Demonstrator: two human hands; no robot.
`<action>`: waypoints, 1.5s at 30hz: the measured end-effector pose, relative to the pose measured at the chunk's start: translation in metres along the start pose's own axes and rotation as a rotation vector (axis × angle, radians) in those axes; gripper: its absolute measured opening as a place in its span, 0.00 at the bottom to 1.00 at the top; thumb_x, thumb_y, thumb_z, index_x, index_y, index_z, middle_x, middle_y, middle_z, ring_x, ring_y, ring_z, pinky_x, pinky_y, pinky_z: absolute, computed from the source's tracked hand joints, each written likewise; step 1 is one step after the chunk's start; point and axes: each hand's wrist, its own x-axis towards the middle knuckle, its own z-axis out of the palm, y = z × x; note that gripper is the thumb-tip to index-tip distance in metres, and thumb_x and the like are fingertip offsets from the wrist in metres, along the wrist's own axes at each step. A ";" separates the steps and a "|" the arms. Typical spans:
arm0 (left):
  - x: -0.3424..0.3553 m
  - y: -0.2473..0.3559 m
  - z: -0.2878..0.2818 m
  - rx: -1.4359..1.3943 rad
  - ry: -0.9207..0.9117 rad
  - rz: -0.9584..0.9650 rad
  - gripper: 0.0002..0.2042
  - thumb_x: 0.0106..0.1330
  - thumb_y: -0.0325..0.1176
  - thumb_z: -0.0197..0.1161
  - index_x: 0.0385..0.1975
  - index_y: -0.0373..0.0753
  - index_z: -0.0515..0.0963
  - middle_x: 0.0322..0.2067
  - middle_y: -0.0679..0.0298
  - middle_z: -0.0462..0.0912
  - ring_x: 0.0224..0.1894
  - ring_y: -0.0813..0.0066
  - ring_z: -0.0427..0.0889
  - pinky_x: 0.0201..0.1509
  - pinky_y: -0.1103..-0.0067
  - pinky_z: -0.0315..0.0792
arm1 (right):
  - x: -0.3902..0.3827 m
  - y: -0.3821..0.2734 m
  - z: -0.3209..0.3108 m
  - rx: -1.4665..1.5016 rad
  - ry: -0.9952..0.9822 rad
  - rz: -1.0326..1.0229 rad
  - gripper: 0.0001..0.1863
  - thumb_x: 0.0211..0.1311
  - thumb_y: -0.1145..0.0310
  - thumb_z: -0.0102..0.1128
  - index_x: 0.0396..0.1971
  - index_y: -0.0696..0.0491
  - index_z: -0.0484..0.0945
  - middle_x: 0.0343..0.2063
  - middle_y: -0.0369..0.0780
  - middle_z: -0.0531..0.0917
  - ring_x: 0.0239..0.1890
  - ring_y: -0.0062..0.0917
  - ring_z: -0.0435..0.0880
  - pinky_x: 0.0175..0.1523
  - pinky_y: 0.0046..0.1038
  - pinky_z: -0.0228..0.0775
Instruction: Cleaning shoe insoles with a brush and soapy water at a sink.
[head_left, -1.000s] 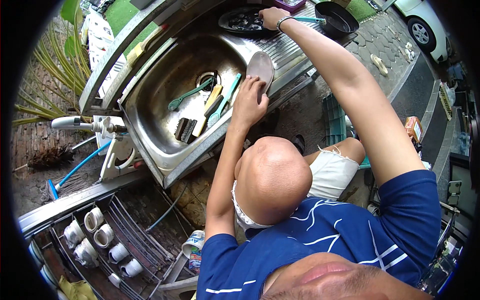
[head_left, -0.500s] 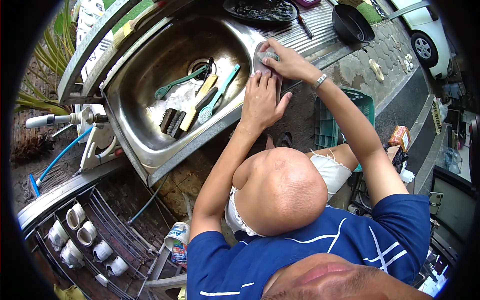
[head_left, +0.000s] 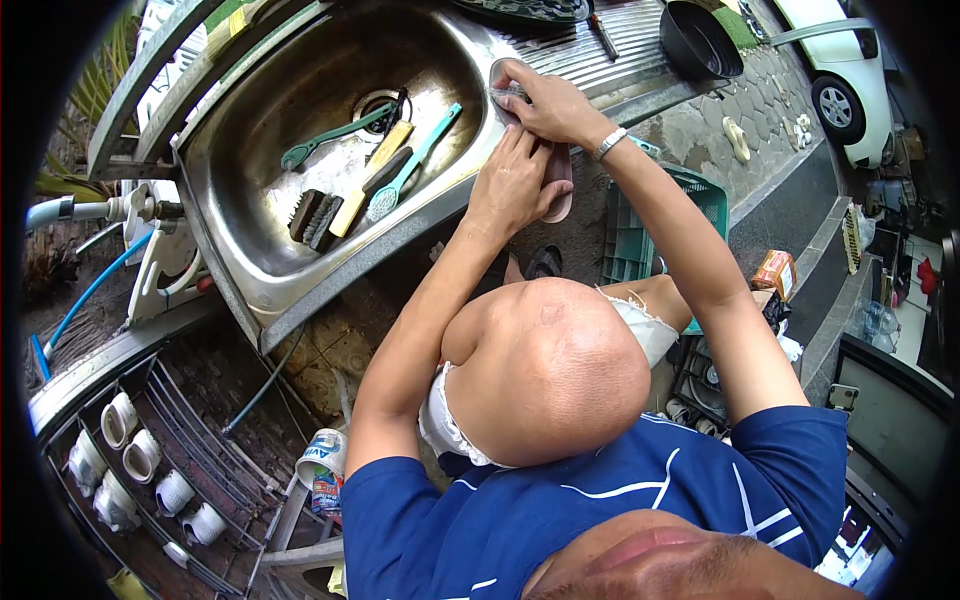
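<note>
At the right rim of the steel sink (head_left: 290, 265), my left hand (head_left: 508, 178) holds down a flat pinkish-grey insole (head_left: 561, 168), fingers across it and thumb at its lower end. My right hand (head_left: 558, 106) is closed on a greyish scrubbing pad (head_left: 513, 90), which rests against the insole's far end. The two hands touch or nearly touch. Inside the basin lie a turquoise long-handled brush (head_left: 420, 160), a green-handled brush (head_left: 335, 137), a yellow-handled brush (head_left: 347, 213) and a dark-bristled brush (head_left: 304, 214).
A black pan (head_left: 697, 42) stands on the ribbed drainboard, near a black-handled tool (head_left: 603, 38). Below its right side is a green crate (head_left: 616, 237). White shoes (head_left: 142, 456) fill a metal rack at lower left. A blue hose (head_left: 95, 282) hangs beside the sink.
My right hand has moved slightly left and up along the insole with the pad. More of the insole's lower end shows beside my left thumb. The whole view has shifted a little.
</note>
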 end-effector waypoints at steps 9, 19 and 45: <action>-0.005 -0.003 0.001 0.012 -0.019 -0.009 0.28 0.56 0.45 0.72 0.51 0.30 0.77 0.48 0.51 0.78 0.55 0.56 0.75 0.63 0.69 0.69 | 0.003 -0.014 0.005 -0.130 0.016 -0.008 0.13 0.69 0.59 0.56 0.48 0.47 0.70 0.34 0.52 0.84 0.38 0.50 0.84 0.43 0.46 0.73; -0.007 -0.003 0.001 0.053 -0.089 -0.020 0.29 0.58 0.46 0.69 0.53 0.29 0.75 0.49 0.46 0.78 0.58 0.53 0.73 0.64 0.68 0.68 | 0.000 -0.015 0.006 -0.158 -0.054 -0.005 0.12 0.67 0.62 0.56 0.47 0.50 0.72 0.34 0.54 0.84 0.38 0.52 0.83 0.44 0.46 0.73; -0.007 -0.003 0.008 0.042 -0.058 -0.052 0.30 0.58 0.44 0.70 0.57 0.32 0.73 0.54 0.47 0.75 0.59 0.50 0.72 0.61 0.65 0.72 | 0.014 -0.016 -0.001 -0.189 -0.076 -0.006 0.13 0.65 0.65 0.56 0.47 0.52 0.72 0.37 0.53 0.84 0.42 0.50 0.84 0.48 0.46 0.74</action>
